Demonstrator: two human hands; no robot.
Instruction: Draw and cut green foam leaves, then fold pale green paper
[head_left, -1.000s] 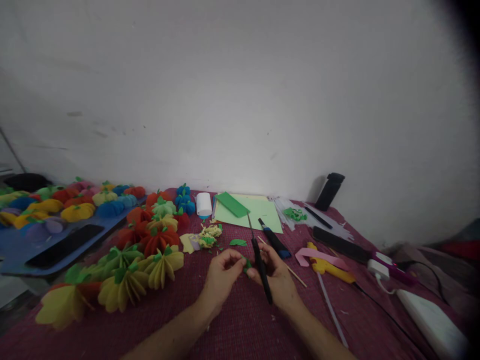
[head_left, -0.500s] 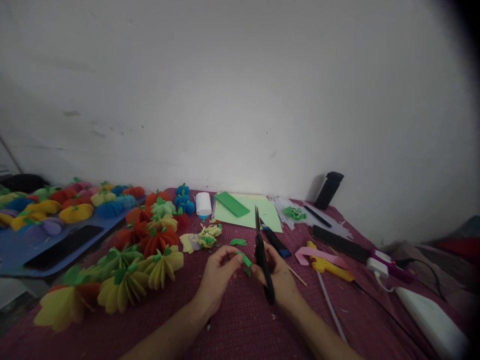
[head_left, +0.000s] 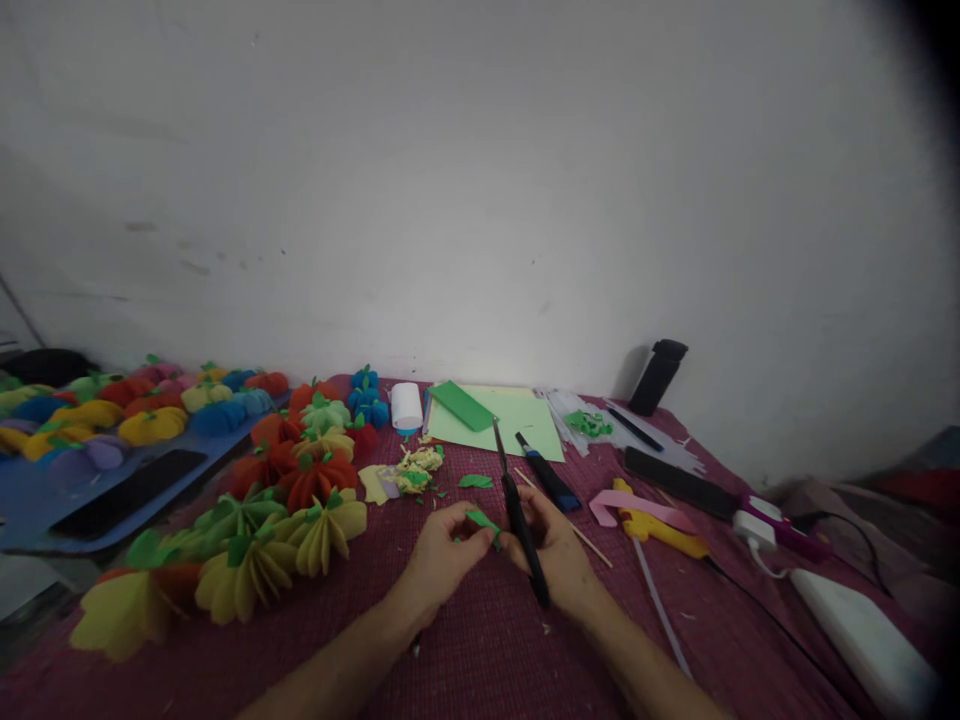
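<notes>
While left hand [head_left: 441,556] pinches small green paper strip [head_left: 481,519], right hand [head_left: 561,558], at strip's three o'clock, holds black-handled metal scissors [head_left: 523,535]. Strip: likely light, soft, crease-prone; best taken by edge.

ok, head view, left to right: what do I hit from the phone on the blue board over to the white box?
Black phone → rightmost yellow paper pumpkin → left hand → scissors → yellow glue gun → white plug → white box. Right hand left out: overlaps the scissors.
</notes>
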